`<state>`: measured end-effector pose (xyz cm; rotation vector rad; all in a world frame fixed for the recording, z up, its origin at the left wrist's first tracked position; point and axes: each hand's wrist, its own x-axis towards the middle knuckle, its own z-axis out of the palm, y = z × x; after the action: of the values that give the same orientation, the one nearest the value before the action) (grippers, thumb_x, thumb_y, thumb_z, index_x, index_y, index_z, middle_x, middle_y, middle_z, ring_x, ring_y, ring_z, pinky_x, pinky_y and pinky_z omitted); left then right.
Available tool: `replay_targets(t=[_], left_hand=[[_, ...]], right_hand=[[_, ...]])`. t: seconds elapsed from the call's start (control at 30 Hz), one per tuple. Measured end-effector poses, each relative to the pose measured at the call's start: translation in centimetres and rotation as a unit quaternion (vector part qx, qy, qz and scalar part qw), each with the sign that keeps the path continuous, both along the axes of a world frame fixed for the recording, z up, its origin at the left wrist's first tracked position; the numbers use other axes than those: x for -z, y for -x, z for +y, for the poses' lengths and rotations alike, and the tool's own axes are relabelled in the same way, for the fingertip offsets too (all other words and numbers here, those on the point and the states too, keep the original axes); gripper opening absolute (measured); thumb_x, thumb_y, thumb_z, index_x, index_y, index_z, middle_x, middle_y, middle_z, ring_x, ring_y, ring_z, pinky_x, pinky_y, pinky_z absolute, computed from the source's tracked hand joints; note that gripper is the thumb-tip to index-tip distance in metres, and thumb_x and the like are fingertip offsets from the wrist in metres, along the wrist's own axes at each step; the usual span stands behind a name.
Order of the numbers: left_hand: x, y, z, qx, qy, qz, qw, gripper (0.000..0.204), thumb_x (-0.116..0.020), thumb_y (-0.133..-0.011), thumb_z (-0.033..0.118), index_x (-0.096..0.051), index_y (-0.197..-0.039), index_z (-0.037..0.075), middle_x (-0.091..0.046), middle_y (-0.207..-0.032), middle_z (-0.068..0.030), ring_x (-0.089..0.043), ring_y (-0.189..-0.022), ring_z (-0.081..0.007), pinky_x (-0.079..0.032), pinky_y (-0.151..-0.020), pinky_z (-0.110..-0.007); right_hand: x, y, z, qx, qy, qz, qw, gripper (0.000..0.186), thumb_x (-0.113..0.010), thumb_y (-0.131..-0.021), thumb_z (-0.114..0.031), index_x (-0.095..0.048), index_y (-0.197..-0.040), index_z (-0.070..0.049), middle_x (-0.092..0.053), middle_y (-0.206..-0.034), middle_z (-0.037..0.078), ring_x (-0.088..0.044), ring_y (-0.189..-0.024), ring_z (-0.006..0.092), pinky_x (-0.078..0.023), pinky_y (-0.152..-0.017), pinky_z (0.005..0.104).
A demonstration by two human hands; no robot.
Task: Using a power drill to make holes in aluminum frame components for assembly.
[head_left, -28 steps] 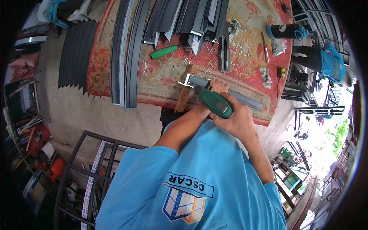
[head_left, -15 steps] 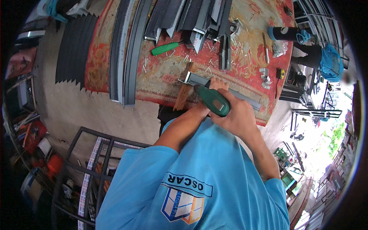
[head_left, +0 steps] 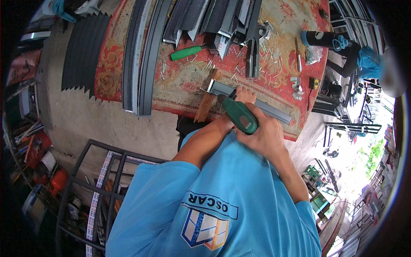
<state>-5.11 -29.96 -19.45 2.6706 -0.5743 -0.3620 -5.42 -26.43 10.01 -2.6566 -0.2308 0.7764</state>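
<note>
My right hand grips a green power drill, its front pointing up-left at a silver bracket on the end of a grey metal profile. Behind the drill, my left hand has its fingers curled over that profile, holding it on the table; its palm is partly hidden. The bracket end lies over a wooden strip. A green-handled tool and scattered small metal fasteners lie farther up the patterned table.
Long dark profiles and shorter pieces cover the left and back. A bottle, tape measure and small brackets sit at the right. A person is beyond. A metal frame stands lower left.
The drill and my hands have shifted only slightly, with the drill still at the bracket. The person at the right has moved, the head shifting toward the viewer and blurring.
</note>
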Motion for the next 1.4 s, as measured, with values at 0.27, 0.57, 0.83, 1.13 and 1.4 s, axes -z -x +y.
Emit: replay_targets(t=[0.27, 0.57, 0.83, 1.13, 1.4], left_hand=[[-3.9, -0.9, 3.9, -0.007, 0.034, 0.060, 0.998, 0.024, -0.059, -0.093, 0.028, -0.071, -0.110, 0.015, -0.072, -0.104, -0.0039, -0.067, -0.106, -0.0224, -0.043, -0.096, -0.047], [-3.9, -1.0, 3.4, 0.004, 0.035, 0.033, 0.999, 0.024, -0.059, -0.093, 0.028, -0.070, -0.110, 0.014, -0.072, -0.105, -0.0042, -0.068, -0.105, -0.0230, -0.043, -0.096, -0.046], [-3.9, -1.3, 2.5, 0.030, 0.036, 0.067, 0.997, 0.026, -0.057, -0.096, 0.025, -0.070, -0.115, 0.013, -0.072, -0.106, -0.0060, -0.066, -0.110, -0.0259, -0.043, -0.097, -0.049], [-1.5, -0.6, 2.9, 0.023, 0.027, 0.025, 0.999, 0.025, -0.058, -0.095, 0.025, -0.070, -0.111, 0.012, -0.072, -0.106, -0.0078, -0.067, -0.105, -0.0260, -0.041, -0.093, -0.049], [-0.8, -0.8, 2.5, 0.026, 0.069, 0.076, 0.994, 0.024, -0.057, -0.094, 0.025, -0.070, -0.110, 0.012, -0.072, -0.107, -0.0082, -0.067, -0.107, -0.0264, -0.041, -0.093, -0.049]], right_hand=[[-0.2, 0.0, 0.7, -0.014, 0.017, 0.012, 1.000, 0.067, -0.080, -0.074, -0.037, -0.061, -0.134, -0.015, -0.074, -0.100, 0.021, -0.072, -0.089, 0.0442, -0.058, -0.079, 0.0527], [-0.1, 0.0, 0.4, -0.010, 0.011, -0.020, 1.000, 0.062, -0.081, -0.073, -0.028, -0.064, -0.130, -0.011, -0.075, -0.088, 0.019, -0.073, -0.083, 0.0411, -0.059, -0.075, 0.0480], [0.2, -0.5, 0.2, -0.005, 0.028, -0.004, 1.000, 0.060, -0.082, -0.073, -0.028, -0.063, -0.129, -0.012, -0.074, -0.090, 0.019, -0.072, -0.084, 0.0418, -0.058, -0.075, 0.0505], [-0.2, -1.8, 1.3, -0.086, 0.064, 0.024, 0.994, 0.064, -0.085, -0.073, -0.031, -0.063, -0.129, -0.010, -0.074, -0.095, 0.022, -0.073, -0.086, 0.0420, -0.059, -0.076, 0.0510], [-0.2, -2.1, 1.4, -0.130, 0.076, 0.008, 0.989, 0.068, -0.085, -0.073, -0.035, -0.062, -0.132, -0.011, -0.074, -0.098, 0.021, -0.073, -0.081, 0.0419, -0.060, -0.073, 0.0504]])
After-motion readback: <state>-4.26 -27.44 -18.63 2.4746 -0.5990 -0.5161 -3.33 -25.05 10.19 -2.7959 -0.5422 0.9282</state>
